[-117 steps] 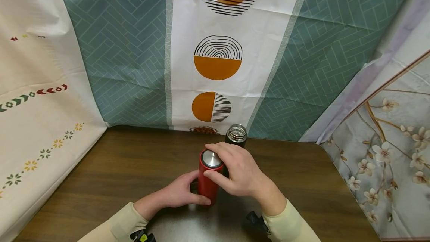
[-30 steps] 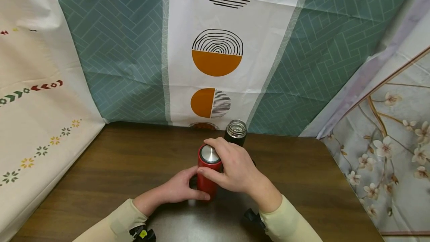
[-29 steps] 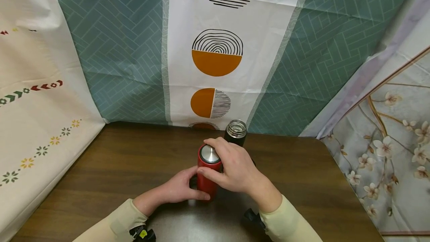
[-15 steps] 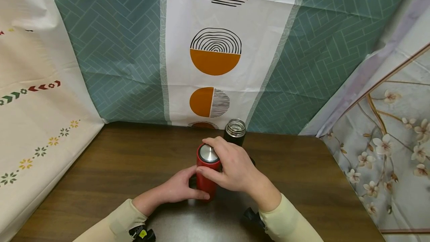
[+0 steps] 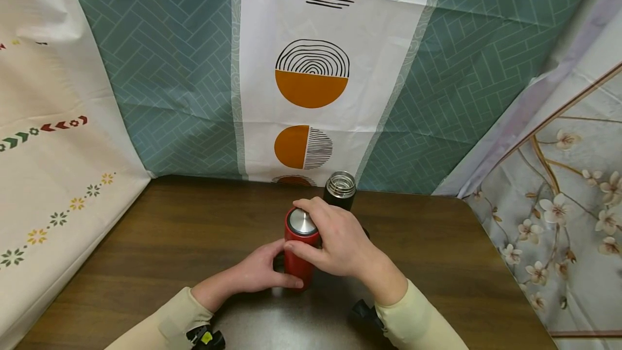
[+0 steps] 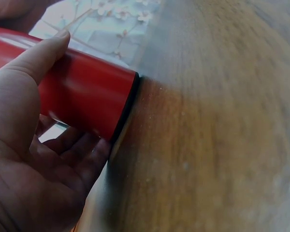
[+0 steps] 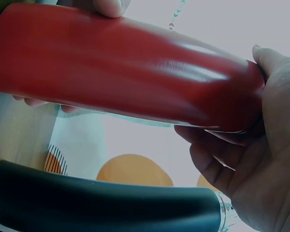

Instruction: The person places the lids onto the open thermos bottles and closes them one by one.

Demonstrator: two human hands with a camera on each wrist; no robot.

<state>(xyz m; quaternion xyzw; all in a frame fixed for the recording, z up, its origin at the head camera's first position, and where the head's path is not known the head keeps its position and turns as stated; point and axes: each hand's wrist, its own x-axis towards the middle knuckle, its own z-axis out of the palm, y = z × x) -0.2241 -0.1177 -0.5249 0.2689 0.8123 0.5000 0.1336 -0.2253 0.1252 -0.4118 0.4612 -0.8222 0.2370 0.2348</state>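
Observation:
A red vacuum flask [image 5: 298, 267] stands upright on the table, its lid [image 5: 302, 222] topped with a brushed steel disc. My left hand [image 5: 255, 270] grips the lower body, thumb on the near side; in the left wrist view the base of the flask [image 6: 94, 94] meets the tabletop. Around the top, the fingers and thumb of my right hand [image 5: 342, 242] grip the rim from the right. Behind it stands a black flask [image 5: 340, 199] with no lid, its threaded steel mouth exposed. The right wrist view shows the black flask [image 7: 106, 203] apart from the red one.
A small dark object [image 5: 365, 233] is partly hidden behind my right hand. The brown wooden table [image 5: 194, 215] meets a patterned cloth [image 5: 311, 91] at the back, with more cloths at left and right.
Compared with about four seconds ago, my right thumb has shifted slightly leftward around the red flask's top. During the last second both hands and the flasks stay nearly still.

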